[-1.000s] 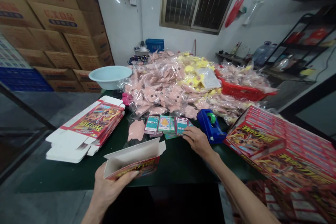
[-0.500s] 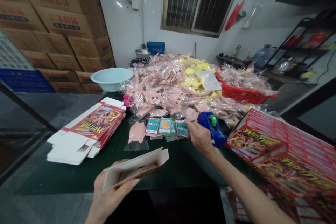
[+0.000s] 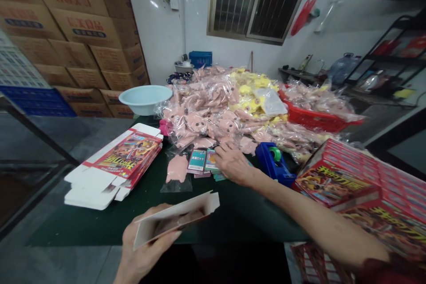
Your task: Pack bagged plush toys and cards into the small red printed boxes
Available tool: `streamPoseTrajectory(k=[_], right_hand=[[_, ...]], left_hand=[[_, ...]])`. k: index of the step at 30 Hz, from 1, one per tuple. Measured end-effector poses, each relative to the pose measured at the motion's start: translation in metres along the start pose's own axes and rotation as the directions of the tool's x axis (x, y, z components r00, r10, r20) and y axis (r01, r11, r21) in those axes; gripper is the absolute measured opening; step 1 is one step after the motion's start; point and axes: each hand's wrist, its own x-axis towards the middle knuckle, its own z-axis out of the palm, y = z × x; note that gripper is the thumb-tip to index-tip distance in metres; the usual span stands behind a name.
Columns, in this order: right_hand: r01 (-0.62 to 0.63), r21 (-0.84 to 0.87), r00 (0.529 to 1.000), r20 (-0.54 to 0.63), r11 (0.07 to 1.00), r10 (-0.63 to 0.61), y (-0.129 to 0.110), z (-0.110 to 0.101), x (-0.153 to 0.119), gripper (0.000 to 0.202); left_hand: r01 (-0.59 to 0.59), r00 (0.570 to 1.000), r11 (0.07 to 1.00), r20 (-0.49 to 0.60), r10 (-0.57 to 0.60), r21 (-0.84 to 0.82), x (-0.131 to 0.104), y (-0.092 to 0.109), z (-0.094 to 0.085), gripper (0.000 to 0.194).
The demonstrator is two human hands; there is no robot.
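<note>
One box point(image 3: 173, 212) is facing mouth-up, just nearside of the cards point(image 3: 196, 161), long axis running left-right; left hand point(image 3: 142, 244) is clamping its left end, right hand point(image 3: 235, 165) is covering some cards, can't tell if gripping any.

This looks like a packing workshop: stacked cartons point(image 3: 83, 26) at left, a table point(image 3: 246, 217) heaped with bagged toys point(image 3: 213, 111), cards point(image 3: 197, 160), a tape dispenser point(image 3: 273, 166) beside printed boxes point(image 3: 336, 173) at right.
</note>
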Motion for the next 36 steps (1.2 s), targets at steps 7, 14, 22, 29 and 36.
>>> streamPoseTrajectory(k=[7,14,22,29,36], right_hand=[[-0.07,0.18,0.986,0.159,0.981,0.042,0.009,0.025,0.001,0.032],[-0.066,0.356,0.981,0.194,0.932,-0.005,0.03,0.031,0.004,0.029],[-0.031,0.372,0.992,0.124,0.928,-0.017,0.025,0.033,0.003,0.032],[-0.142,0.326,0.974,-0.124,0.935,0.191,-0.007,0.05,-0.012,0.03],[-0.163,0.408,0.861,-0.386,0.898,0.331,0.006,0.041,-0.012,0.017]], left_hand=[[-0.159,0.982,0.986,0.092,0.163,-0.051,0.007,0.004,-0.005,0.028],[-0.158,0.983,0.986,0.088,0.162,-0.059,0.007,0.002,-0.004,0.031],[-0.12,0.984,0.984,0.113,0.135,-0.132,0.006,-0.001,-0.005,0.031],[-0.12,0.983,0.987,0.126,0.134,-0.109,0.012,0.008,-0.005,0.032],[-0.085,0.987,0.99,0.123,0.099,-0.115,0.009,0.001,-0.004,0.027]])
